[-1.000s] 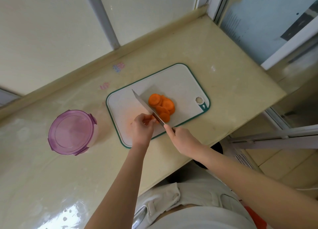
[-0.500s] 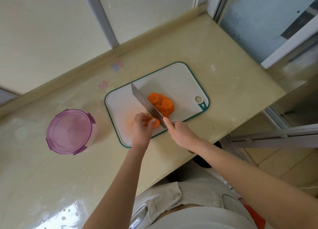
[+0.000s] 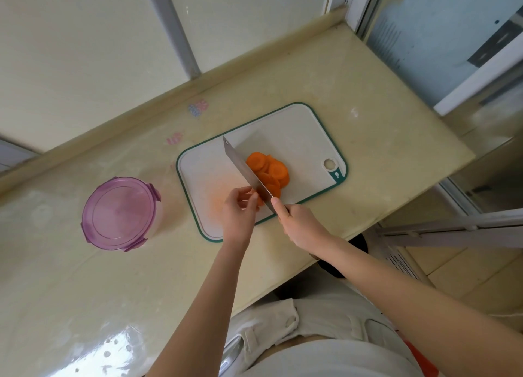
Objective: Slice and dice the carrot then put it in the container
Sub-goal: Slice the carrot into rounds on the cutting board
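A heap of orange carrot slices (image 3: 270, 171) lies on the white cutting board (image 3: 300, 138), just right of the knife blade (image 3: 244, 170). My right hand (image 3: 297, 223) grips the knife handle at the board's near edge, with the blade running diagonally away from me. My left hand (image 3: 237, 211) is curled against the left side of the blade and pinches a small carrot stub (image 3: 259, 201), mostly hidden by its fingers. The container with a purple lid (image 3: 120, 213) stands on the counter left of the board, lid clipped on.
The beige counter (image 3: 382, 138) ends in an edge close to my body and at the right. A wall runs along the back. A white rack (image 3: 452, 229) stands on the floor to the right, below counter level.
The knife blade has shifted slightly left, toward my left hand, and the carrot stub showing beside my left fingers has become smaller. The slice heap and container stay put.
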`<state>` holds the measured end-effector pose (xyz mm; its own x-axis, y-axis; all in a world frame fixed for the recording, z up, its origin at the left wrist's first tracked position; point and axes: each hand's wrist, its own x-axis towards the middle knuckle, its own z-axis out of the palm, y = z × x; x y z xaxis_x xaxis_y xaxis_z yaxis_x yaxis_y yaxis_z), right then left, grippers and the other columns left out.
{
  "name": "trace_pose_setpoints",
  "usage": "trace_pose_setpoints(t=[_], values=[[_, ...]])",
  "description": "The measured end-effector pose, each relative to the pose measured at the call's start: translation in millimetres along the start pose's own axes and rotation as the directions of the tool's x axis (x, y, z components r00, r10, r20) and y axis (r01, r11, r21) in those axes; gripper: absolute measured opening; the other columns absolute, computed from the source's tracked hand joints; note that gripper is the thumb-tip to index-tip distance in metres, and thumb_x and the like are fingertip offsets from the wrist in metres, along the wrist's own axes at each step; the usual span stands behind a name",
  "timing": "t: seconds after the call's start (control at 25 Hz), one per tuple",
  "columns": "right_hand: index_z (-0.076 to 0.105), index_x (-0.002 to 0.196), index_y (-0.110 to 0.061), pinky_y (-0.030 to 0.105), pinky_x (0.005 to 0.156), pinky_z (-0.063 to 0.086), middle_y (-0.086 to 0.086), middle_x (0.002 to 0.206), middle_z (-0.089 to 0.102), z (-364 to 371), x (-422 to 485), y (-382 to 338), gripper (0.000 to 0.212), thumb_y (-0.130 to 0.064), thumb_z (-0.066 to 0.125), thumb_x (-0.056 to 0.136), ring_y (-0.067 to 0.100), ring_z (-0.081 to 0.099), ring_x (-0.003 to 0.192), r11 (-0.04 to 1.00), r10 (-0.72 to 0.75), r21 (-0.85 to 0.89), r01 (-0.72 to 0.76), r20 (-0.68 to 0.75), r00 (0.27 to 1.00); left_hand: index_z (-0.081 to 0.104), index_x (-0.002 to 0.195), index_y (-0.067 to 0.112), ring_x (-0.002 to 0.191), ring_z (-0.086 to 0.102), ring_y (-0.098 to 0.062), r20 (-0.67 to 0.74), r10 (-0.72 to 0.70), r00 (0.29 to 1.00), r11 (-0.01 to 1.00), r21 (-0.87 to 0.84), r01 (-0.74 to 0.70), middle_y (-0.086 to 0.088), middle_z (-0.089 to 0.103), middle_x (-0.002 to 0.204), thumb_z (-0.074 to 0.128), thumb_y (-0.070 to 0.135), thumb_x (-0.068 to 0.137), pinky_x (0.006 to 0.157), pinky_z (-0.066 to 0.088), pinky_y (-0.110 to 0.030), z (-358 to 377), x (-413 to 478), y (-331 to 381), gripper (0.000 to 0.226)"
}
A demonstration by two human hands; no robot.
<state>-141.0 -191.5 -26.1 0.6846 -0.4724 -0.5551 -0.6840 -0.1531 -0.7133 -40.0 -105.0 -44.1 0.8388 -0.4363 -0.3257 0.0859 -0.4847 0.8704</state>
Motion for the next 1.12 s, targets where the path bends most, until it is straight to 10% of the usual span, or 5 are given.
trace_pose_setpoints(t=[1.12], values=[[0.038, 0.060, -0.014, 0.022, 0.044, 0.029, -0.007, 0.039, 0.037, -20.1, -31.8, -10.3, 0.056, -0.053, 0.028, 0.099, 0.003, 0.035, 0.032, 0.973, 0.137, 0.184, -0.139, 0.023, 0.990, 0.062, 0.095, 0.013, 0.085, 0.061, -0.021, 0.057, 0.002, 0.998, 0.997, -0.071, 0.002, 0.001, 0.065, 0.090, 0.068, 0.006, 0.082, 0.079, 0.051, -0.030, 7.5, 3.4, -6.8, 0.017]])
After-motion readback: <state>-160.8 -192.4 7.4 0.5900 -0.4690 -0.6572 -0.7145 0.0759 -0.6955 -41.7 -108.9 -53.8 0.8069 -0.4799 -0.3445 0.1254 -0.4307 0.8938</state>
